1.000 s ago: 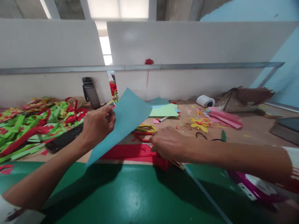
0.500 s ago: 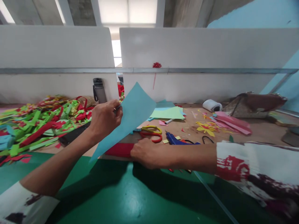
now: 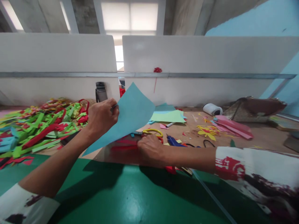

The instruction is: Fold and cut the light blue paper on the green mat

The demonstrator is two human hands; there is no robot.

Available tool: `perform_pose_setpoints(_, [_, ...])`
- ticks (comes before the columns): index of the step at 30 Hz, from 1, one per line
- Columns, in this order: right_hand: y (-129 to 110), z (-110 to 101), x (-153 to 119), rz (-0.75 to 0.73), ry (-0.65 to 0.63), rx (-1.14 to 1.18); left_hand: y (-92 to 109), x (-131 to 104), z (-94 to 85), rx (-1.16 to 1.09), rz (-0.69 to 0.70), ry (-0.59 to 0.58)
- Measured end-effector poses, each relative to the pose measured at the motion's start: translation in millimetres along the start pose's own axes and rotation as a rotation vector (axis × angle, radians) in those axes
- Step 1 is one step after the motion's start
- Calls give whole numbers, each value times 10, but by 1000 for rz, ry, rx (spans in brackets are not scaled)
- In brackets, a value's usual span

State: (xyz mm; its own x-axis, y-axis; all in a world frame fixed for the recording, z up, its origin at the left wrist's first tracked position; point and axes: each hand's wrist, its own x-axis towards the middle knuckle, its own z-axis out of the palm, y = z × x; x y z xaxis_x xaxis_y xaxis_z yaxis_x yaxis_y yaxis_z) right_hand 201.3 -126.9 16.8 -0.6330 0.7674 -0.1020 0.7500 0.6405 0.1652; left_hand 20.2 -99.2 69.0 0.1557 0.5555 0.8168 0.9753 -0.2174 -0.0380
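My left hand [image 3: 104, 113] is closed in a pinch at the left edge of a light blue sheet of paper [image 3: 134, 109], which it holds up at a slant above the worktop. Lower down, my right hand [image 3: 151, 148] is closed on a red piece of paper [image 3: 125, 146], smeared by motion and reaching out to the left. Its fingertips are hidden behind the back of the hand. Just beyond that hand lie yellow-handled scissors [image 3: 157, 132], with a bit of red handle showing. A blue glue gun [image 3: 174, 141] rests to their right.
Green and red paper strips [image 3: 49, 127] are heaped on the left, near a grey bottle [image 3: 101, 93]. Paper sheets [image 3: 168, 115] and a marker [image 3: 170, 125] lie behind the scissors. Farther right are a yellow paper flower [image 3: 206, 132], a white roll [image 3: 212, 109] and a bag [image 3: 254, 109].
My right hand has moved slightly right, and the red paper at it is now blurred. The left hand and blue sheet have shifted a little left. The view has tilted up slightly.
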Motion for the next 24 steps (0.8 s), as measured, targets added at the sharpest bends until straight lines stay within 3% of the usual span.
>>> perform_pose_setpoints(7, [273, -473, -257, 53, 191, 343, -202, 81, -54, -87, -66, -9])
perform_pose_setpoints(11, [665, -802, -397, 167, 289, 396, -233, 71, -48, -179, -45, 17])
perform_pose_setpoints(14, [1073, -950, -476, 289, 357, 337, -128, -1, 36, -203, -7, 72])
perform_pose_setpoints(18, [1654, -887, -528, 455, 344, 179, 167, -185, 142, -202, 179, 113])
perform_pose_setpoints(20, [1902, -767, -527, 523, 295, 102, 324, -299, 165, -217, 325, 187])
perform_pose_setpoints(24, [2234, -458, -472, 622, 195, -41, 572, -544, 205, -374, 534, 156])
